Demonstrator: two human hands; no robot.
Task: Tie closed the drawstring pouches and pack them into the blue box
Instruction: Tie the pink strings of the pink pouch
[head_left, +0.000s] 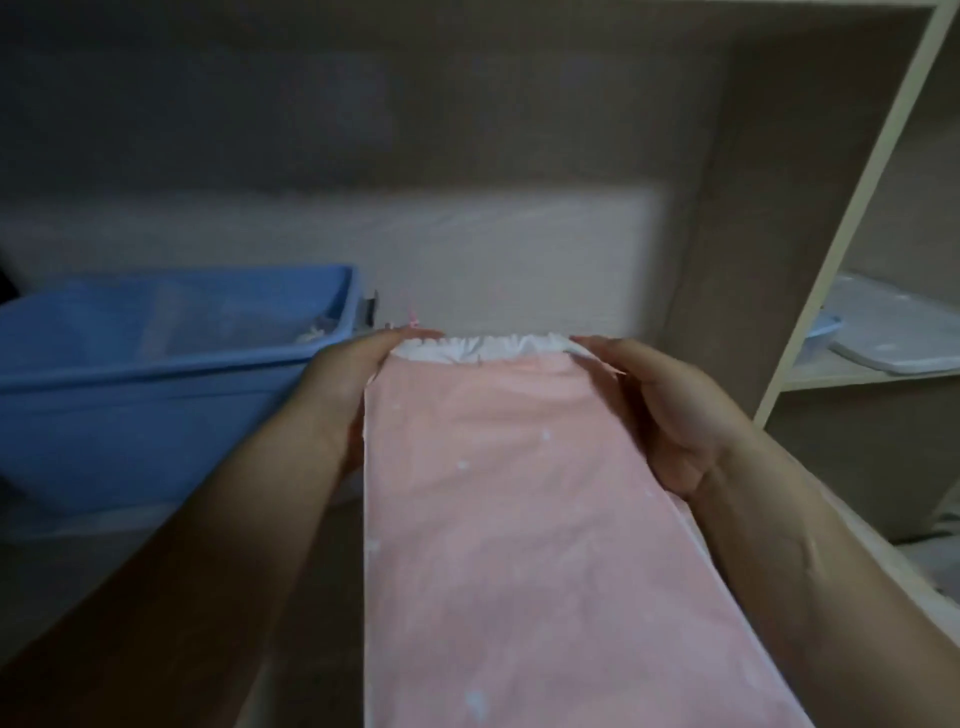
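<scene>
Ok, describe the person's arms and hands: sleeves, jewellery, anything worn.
The left hand and right hand wear no gloves, and past the wrists no sleeves show as far as the frame reaches. I see no rings, watch or bracelet, though the picture is dim and slightly blurred.

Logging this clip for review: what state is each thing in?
pink pouch: mouth ruffled, no knot visible, held at both top corners.
blue box: open, something pale inside, blurred.
left hand: grips the pouch's left corner.
right hand: grips its right corner.
white lid: lies flat on the shelf.
</scene>
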